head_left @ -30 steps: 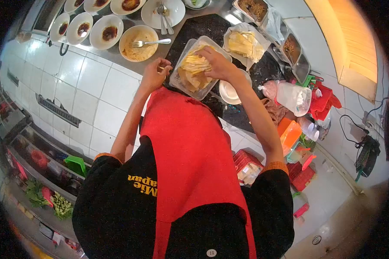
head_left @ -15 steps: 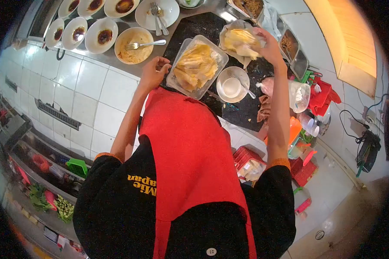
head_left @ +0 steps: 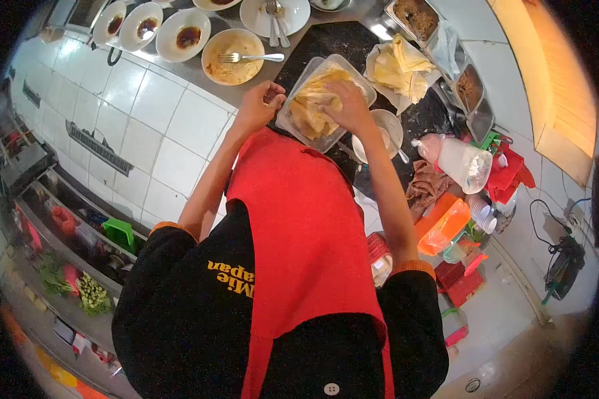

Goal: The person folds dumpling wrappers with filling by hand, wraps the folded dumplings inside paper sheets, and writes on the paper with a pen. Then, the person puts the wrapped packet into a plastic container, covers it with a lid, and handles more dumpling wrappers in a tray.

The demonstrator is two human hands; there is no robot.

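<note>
A clear plastic container [head_left: 365, 86] holds a heap of thin, soft yellow wrapper-like sheets [head_left: 306, 110]. My right hand [head_left: 347, 106] reaches over the container onto these sheets, its thumb spread away from the fingers. Beside the container's left edge is my left hand [head_left: 262, 106], its fingers curled inward; whether they grip anything is hidden. A second pile of yellow sheets [head_left: 399, 70] lies on pale paper to the right. Partly behind my right forearm stands a white bowl [head_left: 385, 120] with a spoon [head_left: 402, 154].
A used bowl [head_left: 229, 66] with a fork sits left of the dark board [head_left: 333, 40]. Several white bowls [head_left: 188, 36] with brown sauce line the back left. Metal trays [head_left: 469, 90] of brown food stand at right. A brown cloth [head_left: 427, 185] lies near my right forearm.
My right hand has left the pile on the paper and moved left to the sheets in the container. My left hand stays by the container's edge. The view has shifted slightly.
</note>
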